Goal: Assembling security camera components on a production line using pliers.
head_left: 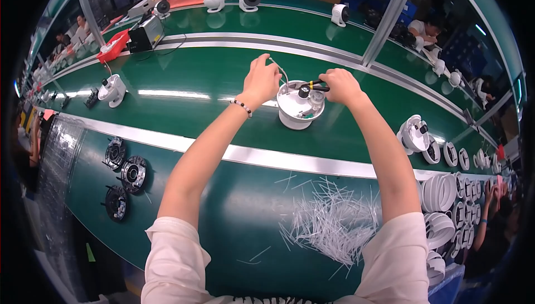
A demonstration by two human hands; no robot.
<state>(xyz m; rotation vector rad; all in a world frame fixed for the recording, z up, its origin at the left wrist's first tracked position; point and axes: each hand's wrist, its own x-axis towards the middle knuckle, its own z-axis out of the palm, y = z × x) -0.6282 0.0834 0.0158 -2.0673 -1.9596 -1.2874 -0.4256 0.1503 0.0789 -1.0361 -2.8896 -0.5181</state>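
Note:
A round white fan housing [294,115] stands on the green conveyor belt [184,114] with its open top toward me. Inside it sit a black knob-like part [304,90] and some wiring. My left hand [260,79] pinches a thin white wire [280,69] that arcs up from the housing's left rim. My right hand [340,85] grips a small tool with a yellow and black handle [318,86] over the housing's top right edge.
A heap of thin white cable ties [334,220] lies on the near green bench. Three black round motor parts [123,173] sit at the left. White ring covers [440,192] are stacked at right. Other white fan units [113,89] and people line the belts.

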